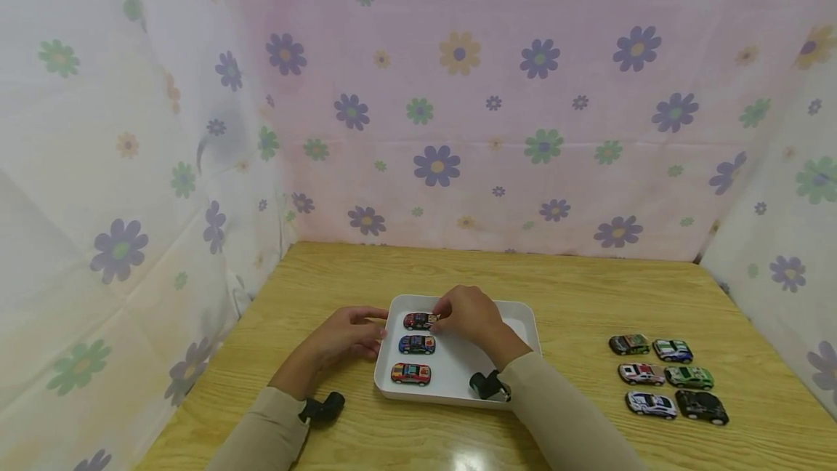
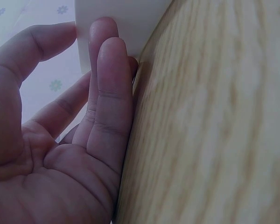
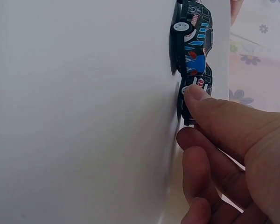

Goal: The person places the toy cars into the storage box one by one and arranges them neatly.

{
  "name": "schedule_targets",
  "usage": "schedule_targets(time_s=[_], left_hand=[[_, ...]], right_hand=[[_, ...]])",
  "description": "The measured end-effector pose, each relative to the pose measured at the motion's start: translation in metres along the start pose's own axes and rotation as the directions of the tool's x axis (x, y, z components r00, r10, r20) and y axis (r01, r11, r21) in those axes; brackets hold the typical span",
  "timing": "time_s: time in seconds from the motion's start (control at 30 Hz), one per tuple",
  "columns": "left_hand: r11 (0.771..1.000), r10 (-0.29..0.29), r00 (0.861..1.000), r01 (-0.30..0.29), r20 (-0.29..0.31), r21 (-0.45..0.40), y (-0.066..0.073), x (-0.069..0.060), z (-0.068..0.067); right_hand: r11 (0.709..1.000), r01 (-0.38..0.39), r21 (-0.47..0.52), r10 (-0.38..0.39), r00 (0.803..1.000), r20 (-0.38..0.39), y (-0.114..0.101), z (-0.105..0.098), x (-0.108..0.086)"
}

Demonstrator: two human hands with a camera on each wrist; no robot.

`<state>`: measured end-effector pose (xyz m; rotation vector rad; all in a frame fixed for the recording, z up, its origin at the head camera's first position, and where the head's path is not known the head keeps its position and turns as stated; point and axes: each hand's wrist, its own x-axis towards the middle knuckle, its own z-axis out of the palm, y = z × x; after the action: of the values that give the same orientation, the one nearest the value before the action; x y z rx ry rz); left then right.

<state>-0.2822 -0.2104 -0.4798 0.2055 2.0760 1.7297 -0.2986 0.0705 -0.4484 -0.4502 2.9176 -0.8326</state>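
A white tray (image 1: 454, 369) holds a column of three toy cars along its left side. With thumb and fingers, my right hand (image 1: 474, 317) pinches the farthest one, a dark red and black toy car (image 1: 418, 320). In the right wrist view the thumb lies on that black car (image 3: 188, 109), whose far part is hidden behind a blue and black car (image 3: 195, 60). Nearer me in the tray are this blue car (image 1: 416, 344) and a red and yellow car (image 1: 410, 374). My left hand (image 1: 346, 333) rests beside the tray's left wall (image 2: 130, 21), fingers loosely extended and fingertips against it.
On the wooden table (image 1: 569, 296) to the right stand several more toy cars in two columns, among them a green car (image 1: 689, 377), a white car (image 1: 651, 404) and a black car (image 1: 702, 407). Flowered cloth (image 1: 490, 187) hangs behind the table and on both sides.
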Motion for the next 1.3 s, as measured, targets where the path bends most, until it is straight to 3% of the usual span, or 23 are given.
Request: schedule_targets(time_s=[0.4,0.63,1.0,1.3], left_hand=[[1.000,-0.016,1.000,0.016,-0.019,0.007,0.002,-0.002,0.001],[1.000,-0.012,1.000,0.012,-0.019,0.021,0.002,-0.004,0.001],[1.000,-0.018,1.000,0.019,-0.025,0.019,0.000,-0.001,0.000],[1.000,-0.019,1.000,0.019,-0.013,0.007,0.000,-0.001,0.001]], right_hand=[[0.999,0.031,-0.008,-0.031,0.999,0.022,-0.002,-0.008,0.000],[0.999,0.013,0.045,-0.015,0.999,0.039,-0.005,-0.022,-0.005],[0.994,0.049,0.096,-0.046,0.998,-0.036,-0.005,-0.049,-0.031],[0.990,0.047,0.132,-0.035,0.995,-0.088,0.017,-0.065,-0.053]])
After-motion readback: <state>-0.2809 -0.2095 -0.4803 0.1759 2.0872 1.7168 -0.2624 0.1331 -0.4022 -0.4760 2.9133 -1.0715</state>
